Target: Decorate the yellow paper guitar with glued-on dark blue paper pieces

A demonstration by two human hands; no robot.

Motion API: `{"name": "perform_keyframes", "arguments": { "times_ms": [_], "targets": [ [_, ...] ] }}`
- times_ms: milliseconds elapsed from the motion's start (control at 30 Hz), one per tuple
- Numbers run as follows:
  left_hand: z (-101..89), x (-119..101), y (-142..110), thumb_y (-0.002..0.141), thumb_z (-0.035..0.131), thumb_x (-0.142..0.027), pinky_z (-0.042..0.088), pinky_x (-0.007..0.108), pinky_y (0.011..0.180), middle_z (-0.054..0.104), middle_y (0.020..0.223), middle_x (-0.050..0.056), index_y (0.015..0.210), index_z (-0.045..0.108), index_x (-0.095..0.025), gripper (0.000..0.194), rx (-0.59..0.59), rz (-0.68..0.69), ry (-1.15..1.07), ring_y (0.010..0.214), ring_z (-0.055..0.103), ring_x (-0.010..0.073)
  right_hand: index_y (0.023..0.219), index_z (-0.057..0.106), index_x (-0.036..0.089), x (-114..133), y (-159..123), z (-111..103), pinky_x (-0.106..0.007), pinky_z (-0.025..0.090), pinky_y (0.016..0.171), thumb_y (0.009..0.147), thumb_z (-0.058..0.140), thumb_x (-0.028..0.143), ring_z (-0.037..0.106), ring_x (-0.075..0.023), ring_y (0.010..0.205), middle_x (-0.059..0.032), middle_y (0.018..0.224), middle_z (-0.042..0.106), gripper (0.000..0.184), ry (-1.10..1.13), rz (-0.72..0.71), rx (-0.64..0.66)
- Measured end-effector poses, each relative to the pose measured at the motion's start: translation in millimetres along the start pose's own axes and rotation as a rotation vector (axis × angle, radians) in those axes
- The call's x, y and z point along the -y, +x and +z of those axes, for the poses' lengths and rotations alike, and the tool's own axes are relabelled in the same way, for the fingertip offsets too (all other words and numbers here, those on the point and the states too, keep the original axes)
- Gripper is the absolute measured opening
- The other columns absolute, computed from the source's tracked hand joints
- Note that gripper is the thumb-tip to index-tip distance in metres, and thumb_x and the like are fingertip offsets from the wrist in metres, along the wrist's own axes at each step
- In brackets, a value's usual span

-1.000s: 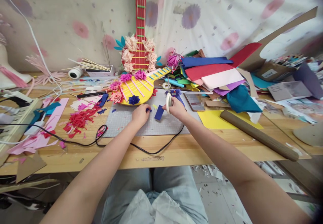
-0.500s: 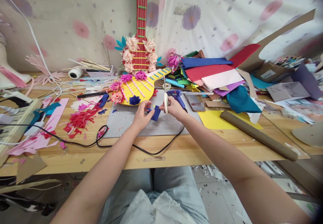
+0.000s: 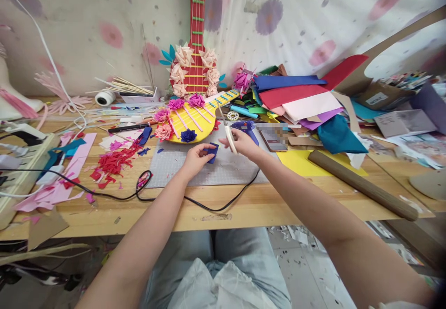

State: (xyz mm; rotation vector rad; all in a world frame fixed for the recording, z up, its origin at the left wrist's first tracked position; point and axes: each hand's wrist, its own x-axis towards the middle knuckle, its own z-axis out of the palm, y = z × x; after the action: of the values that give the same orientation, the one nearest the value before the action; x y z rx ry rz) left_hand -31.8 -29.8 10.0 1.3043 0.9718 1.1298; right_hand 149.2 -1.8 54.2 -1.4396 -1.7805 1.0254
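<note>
My left hand (image 3: 197, 159) pinches a small dark blue paper piece (image 3: 213, 154) above the grey cutting mat (image 3: 167, 174). To its right, my right hand (image 3: 244, 144) grips white-handled scissors (image 3: 230, 137) whose blades point up and away from me. The scissors and the blue paper are apart. Just beyond my hands lies a yellow paper guitar (image 3: 193, 122), trimmed with pink flowers and one dark blue flower (image 3: 188, 135). A blue glue gun (image 3: 249, 130) rests right behind my right hand, partly covered by it.
A red flowered guitar (image 3: 197, 67) leans at the back. Coloured sheets (image 3: 292, 95) pile up at right, near a phone (image 3: 273, 139) and a brown tube (image 3: 362, 183). Red paper scraps (image 3: 114, 160) lie left. A black cable (image 3: 216, 209) crosses the front.
The scissors have tilted and moved slightly away from the blue paper. My left hand has turned the paper and shifted a little left. The whole view has shifted slightly.
</note>
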Motion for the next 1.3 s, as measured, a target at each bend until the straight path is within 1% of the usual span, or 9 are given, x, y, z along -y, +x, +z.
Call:
{"name": "perform_keyframes", "arguments": {
  "times_ms": [100,200,267,367,500,667,833,1033,1300],
  "targets": [
    [-1.4,-1.0,0.3,0.06,0.071,-0.02,0.048,0.024,0.063,0.066,0.08,0.002,0.091,0.065,-0.015,0.032,-0.061,0.023,-0.034,0.066,0.057,0.0108,0.075,0.048,0.018,5.7,-13.7,-27.8,-0.025,0.035,0.052,0.07,0.055,0.061,0.045,-0.0102,0.055,0.0033,0.061,0.046,0.044,-0.15,-0.034,0.146],
    [-2.5,-0.6,1.8,0.059,0.071,-0.02,0.049,0.025,0.063,0.066,0.078,0.002,0.093,0.065,-0.016,0.035,-0.106,0.024,-0.068,0.067,0.059,0.0122,0.076,0.048,0.018,5.2,-27.9,-56.2,-0.025,0.033,0.054,0.071,0.053,0.064,0.043,-0.0108,0.057,0.0027,0.062,0.046,0.047,-0.316,-0.024,0.393],
    [-2.8,0.0,3.0,0.059,0.072,-0.02,0.05,0.026,0.063,0.066,0.077,0.001,0.096,0.065,-0.016,0.038,-0.111,0.014,-0.08,0.067,0.06,0.0129,0.075,0.048,0.018,1.1,-33.5,-69.6,-0.025,0.033,0.055,0.071,0.052,0.066,0.043,-0.0113,0.059,0.0019,0.064,0.047,0.049,-0.421,0.01,0.537],
    [-2.6,0.5,3.9,0.058,0.073,-0.02,0.051,0.027,0.064,0.068,0.081,0.002,0.099,0.066,-0.017,0.042,-0.11,0.009,-0.077,0.068,0.061,0.0135,0.073,0.046,0.018,-6.7,-34.3,-77.9,-0.025,0.033,0.054,0.071,0.052,0.068,0.045,-0.0115,0.06,0.0018,0.065,0.046,0.05,-0.509,0.074,0.668],
    [-1.9,-0.8,2.8,0.055,0.074,-0.018,0.052,0.028,0.067,0.068,0.087,0.002,0.101,0.065,-0.018,0.047,-0.104,0.013,-0.08,0.07,0.061,0.0131,0.077,0.046,0.019,-10.2,-27.4,-72.2,-0.025,0.038,0.055,0.071,0.05,0.07,0.046,-0.0109,0.059,0.0025,0.066,0.044,0.052,-0.422,0.123,0.795],
    [-1.4,-3.9,-0.6,0.056,0.073,-0.018,0.054,0.029,0.064,0.068,0.084,0.002,0.107,0.063,-0.019,0.052,-0.077,-0.037,-0.074,0.069,0.062,0.0143,0.081,0.047,0.018,-6.1,-18.8,-61.1,-0.024,0.037,0.051,0.07,0.049,0.073,0.044,-0.0099,0.057,0.0033,0.064,0.042,0.057,-0.368,0.138,0.841],
    [-0.1,-4.0,-1.4,0.058,0.072,-0.018,0.053,0.027,0.061,0.068,0.084,0.002,0.108,0.063,-0.019,0.052,-0.061,-0.039,-0.049,0.067,0.062,0.0135,0.085,0.051,0.016,-4.0,-12.7,-57.4,-0.023,0.036,0.051,0.07,0.052,0.071,0.043,-0.0091,0.057,0.0031,0.064,0.043,0.057,-0.348,0.129,0.857],
    [0.7,-2.0,0.0,0.058,0.072,-0.019,0.053,0.027,0.063,0.068,0.094,0.004,0.107,0.063,-0.019,0.05,-0.051,-0.024,-0.024,0.065,0.061,0.0113,0.089,0.053,0.015,-4.7,-5.7,-54.3,-0.023,0.035,0.049,0.07,0.052,0.071,0.043,-0.0083,0.054,0.0028,0.062,0.045,0.059,-0.382,0.144,0.854],
    [0.3,-4.4,-1.4,0.057,0.073,-0.017,0.053,0.027,0.062,0.068,0.086,0.002,0.107,0.063,-0.018,0.051,-0.051,-0.037,-0.039,0.062,0.06,0.011,0.083,0.056,0.014,-2.9,-4.4,-52.7,-0.022,0.028,0.044,0.067,0.057,0.069,0.038,-0.0064,0.047,0.0051,0.053,0.042,0.057,-0.35,0.148,0.784]
  ]
}}
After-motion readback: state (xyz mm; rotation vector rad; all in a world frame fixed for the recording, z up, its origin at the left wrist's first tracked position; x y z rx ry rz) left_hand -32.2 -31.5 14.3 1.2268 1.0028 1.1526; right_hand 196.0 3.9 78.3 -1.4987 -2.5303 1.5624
